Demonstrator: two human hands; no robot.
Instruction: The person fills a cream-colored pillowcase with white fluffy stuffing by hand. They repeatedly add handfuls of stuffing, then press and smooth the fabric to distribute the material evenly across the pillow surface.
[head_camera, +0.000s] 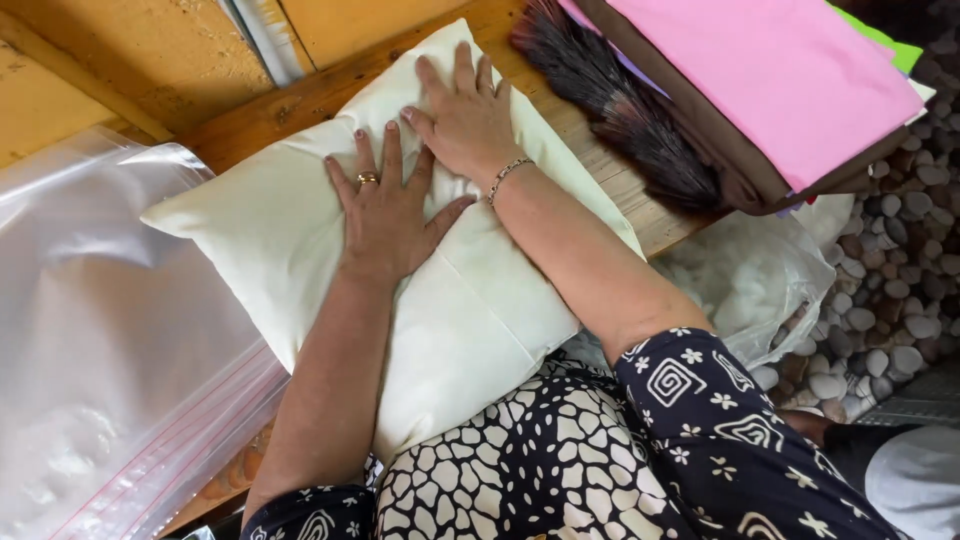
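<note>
We press both palms flat on the cream pillow (300, 240), which lies across the wooden tabletop (600, 160) and overhangs its near edge onto our lap. Our left hand (385, 215) and right hand (465, 115) lie fingers spread, grasping nothing. Folded pink fabric (790, 80) sits at the right edge, a clear plastic bag (90, 330) left.

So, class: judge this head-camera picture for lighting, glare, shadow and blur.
Head view: soft, even daylight; both hands, left hand and right hand, lie sharp on the cream pillow; pale glare streaks the clear plastic bag; only faint shadows beside the forearms; no obvious motion blur.
</note>
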